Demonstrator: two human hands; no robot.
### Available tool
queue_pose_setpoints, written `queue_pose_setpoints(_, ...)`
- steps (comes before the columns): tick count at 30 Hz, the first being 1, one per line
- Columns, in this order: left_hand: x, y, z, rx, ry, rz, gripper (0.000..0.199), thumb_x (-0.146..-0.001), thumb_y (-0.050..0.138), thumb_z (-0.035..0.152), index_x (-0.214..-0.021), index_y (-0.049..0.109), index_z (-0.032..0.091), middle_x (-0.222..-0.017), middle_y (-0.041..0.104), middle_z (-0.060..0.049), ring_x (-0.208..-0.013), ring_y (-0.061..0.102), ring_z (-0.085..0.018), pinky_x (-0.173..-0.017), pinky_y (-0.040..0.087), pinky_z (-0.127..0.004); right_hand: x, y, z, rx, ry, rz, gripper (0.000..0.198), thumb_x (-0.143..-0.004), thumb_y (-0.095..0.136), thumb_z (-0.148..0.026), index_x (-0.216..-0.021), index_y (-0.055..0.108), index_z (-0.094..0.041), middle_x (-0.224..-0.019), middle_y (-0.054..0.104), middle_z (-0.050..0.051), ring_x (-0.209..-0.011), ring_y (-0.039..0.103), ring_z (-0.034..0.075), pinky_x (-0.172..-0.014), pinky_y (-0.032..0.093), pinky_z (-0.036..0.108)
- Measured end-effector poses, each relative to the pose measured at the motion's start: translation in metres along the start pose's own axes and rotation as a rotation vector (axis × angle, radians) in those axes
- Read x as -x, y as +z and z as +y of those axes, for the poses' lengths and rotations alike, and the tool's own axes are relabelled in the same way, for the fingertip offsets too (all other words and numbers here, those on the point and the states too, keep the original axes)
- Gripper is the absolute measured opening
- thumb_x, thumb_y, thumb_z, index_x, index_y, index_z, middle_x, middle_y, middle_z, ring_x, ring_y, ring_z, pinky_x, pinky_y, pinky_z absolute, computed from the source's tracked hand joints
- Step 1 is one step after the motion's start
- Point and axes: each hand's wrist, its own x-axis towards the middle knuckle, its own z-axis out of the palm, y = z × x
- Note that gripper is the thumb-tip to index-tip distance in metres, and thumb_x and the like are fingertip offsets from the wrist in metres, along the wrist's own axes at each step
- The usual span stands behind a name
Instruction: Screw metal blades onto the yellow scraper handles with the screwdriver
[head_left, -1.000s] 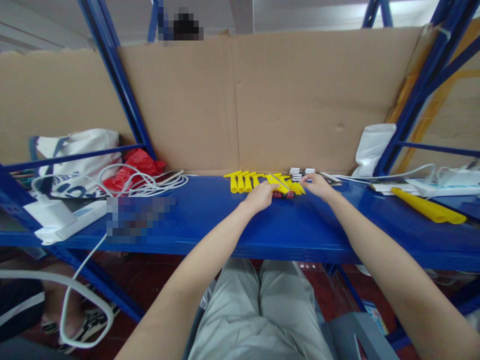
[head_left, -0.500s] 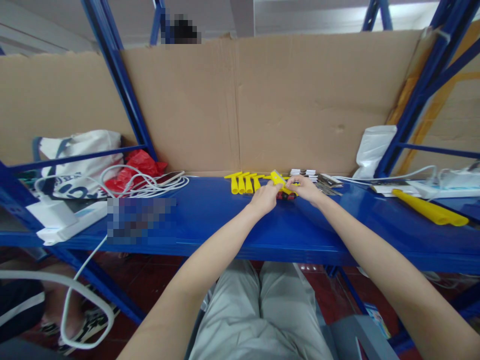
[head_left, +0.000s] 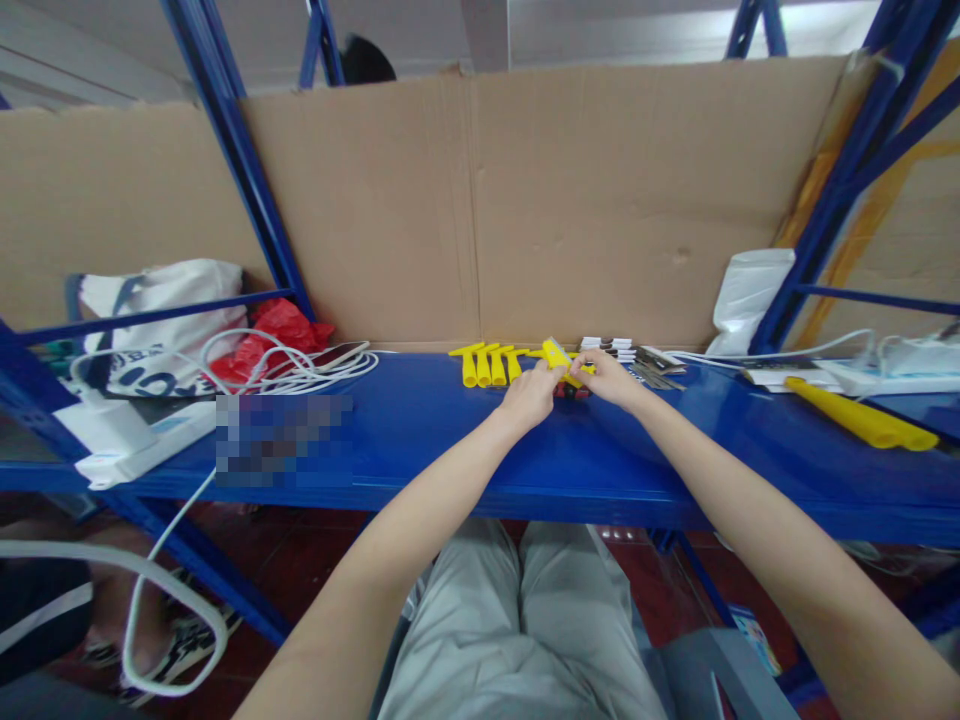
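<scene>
A yellow scraper [head_left: 556, 355] with a pale metal strip along its head is held between both hands over the blue shelf. My left hand [head_left: 531, 392] is closed around its near left side. My right hand [head_left: 604, 379] pinches at its right side, thumb and fingertips together. Just left of the hands lie several yellow scraper handles [head_left: 484, 367] in a row, their wide ends toward me. Below the held piece a red and black object [head_left: 574, 392] shows partly, its kind unclear. Right of my right hand lie thin metal blades [head_left: 656, 372] and small white-and-black packets [head_left: 606, 346].
Two long yellow tubular pieces [head_left: 862, 412] lie at right by a white power strip [head_left: 900, 378]. Coiled white cable [head_left: 330, 370], a red plastic bag [head_left: 281, 335] and a white cloth bag [head_left: 172, 320] occupy the left. A cardboard sheet [head_left: 585, 200] walls the back.
Both hands stay at nearly the same place, still on the scraper. My right fingers have shifted slightly to the left along it.
</scene>
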Motion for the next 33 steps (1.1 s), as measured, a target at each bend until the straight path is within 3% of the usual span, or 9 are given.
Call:
queue_pose_setpoints(10, 0.001, -0.001, -0.001, -0.001, 0.015, -0.024, 0.045, -0.089, 0.031, 0.010, -0.128, 0.049, 0.023, -0.115, 0.054, -0.012, -0.095, 0.061, -0.022, -0.083, 0.050, -0.038, 0.001, -0.002, 0.000, 0.059, -0.071, -0.026, 0.010, -0.072, 0.055, -0.018, -0.062, 0.053, -0.020, -0.078, 0.060, 0.004, -0.088, 0.056, 0.020, -0.090, 0.041, 0.037)
queue_pose_setpoints(14, 0.000, -0.001, -0.002, 0.001, 0.014, -0.002, 0.045, -0.089, 0.033, 0.011, -0.129, 0.048, 0.024, -0.116, 0.055, -0.011, -0.097, 0.060, -0.022, -0.084, 0.050, -0.037, 0.001, 0.003, 0.004, -0.059, 0.035, 0.045, 0.006, -0.073, 0.057, -0.023, -0.074, 0.052, -0.020, -0.086, 0.060, 0.004, -0.091, 0.056, 0.019, -0.087, 0.044, 0.037)
queue_pose_setpoints(21, 0.000, 0.000, -0.003, 0.041, 0.024, 0.028, 0.045, -0.088, 0.034, 0.010, -0.129, 0.049, 0.022, -0.118, 0.054, -0.011, -0.098, 0.060, -0.022, -0.085, 0.049, -0.037, 0.000, 0.006, -0.001, -0.237, 0.187, 0.083, 0.024, -0.073, 0.062, -0.021, -0.094, 0.051, -0.018, -0.103, 0.060, 0.008, -0.093, 0.058, 0.016, -0.086, 0.046, 0.032)
queue_pose_setpoints(25, -0.001, -0.001, -0.004, 0.072, 0.014, 0.070, 0.047, -0.087, 0.037, 0.010, -0.132, 0.047, 0.019, -0.118, 0.055, -0.012, -0.103, 0.059, -0.023, -0.088, 0.048, -0.037, 0.003, -0.004, -0.008, -0.271, 0.308, 0.005, 0.014, -0.078, 0.059, -0.030, -0.082, 0.059, -0.016, -0.088, 0.064, 0.006, -0.080, 0.058, 0.015, -0.077, 0.047, 0.030)
queue_pose_setpoints(28, -0.001, -0.002, -0.006, 0.081, 0.004, 0.083, 0.047, -0.087, 0.037, 0.009, -0.132, 0.048, 0.018, -0.120, 0.055, -0.013, -0.105, 0.058, -0.023, -0.089, 0.047, -0.037, 0.006, -0.010, -0.009, -0.328, 0.364, -0.092, 0.021, -0.078, 0.059, -0.036, -0.073, 0.063, -0.016, -0.073, 0.064, 0.003, -0.068, 0.055, 0.014, -0.068, 0.045, 0.027)
queue_pose_setpoints(33, 0.000, -0.002, -0.006, 0.052, -0.006, 0.032, 0.046, -0.088, 0.036, 0.010, -0.131, 0.046, 0.020, -0.121, 0.054, -0.012, -0.104, 0.059, -0.023, -0.088, 0.047, -0.038, 0.008, -0.012, -0.009, -0.418, 0.410, -0.127, 0.018, -0.072, 0.064, -0.033, -0.074, 0.067, -0.015, -0.070, 0.065, 0.001, -0.067, 0.054, 0.012, -0.067, 0.042, 0.024)
